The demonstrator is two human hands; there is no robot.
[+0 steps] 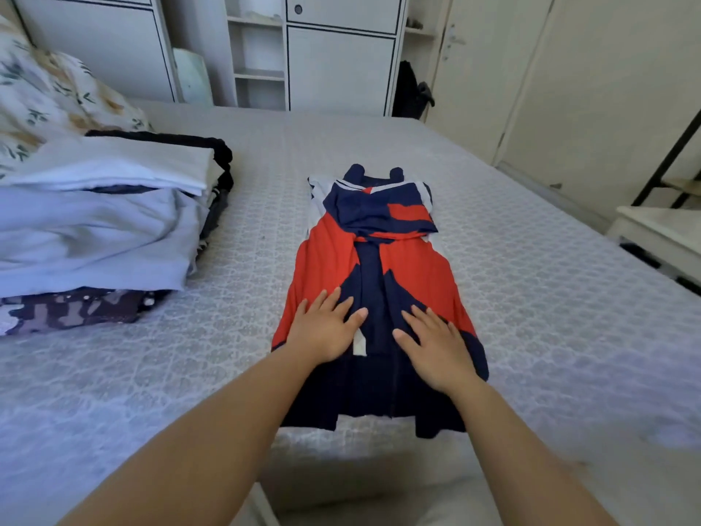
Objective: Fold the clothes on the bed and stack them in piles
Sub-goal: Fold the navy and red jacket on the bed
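A red, navy and white dress [379, 267] lies lengthwise on the bed [531, 260], its sides folded in toward the middle, straps at the far end. My left hand [326, 328] rests flat on its lower left part with fingers spread. My right hand [436, 343] lies flat on the lower right part, fingers straight. Both palms press on the fabric and neither grips it. A pile of folded clothes [95, 229], white and pale blue on top with a dark patterned piece underneath, stands at the left of the bed.
A floral pillow [45, 93] lies at the far left behind the pile. White cabinets and shelves [322, 55] stand past the bed's far edge. A small white table [660, 229] is at the right edge.
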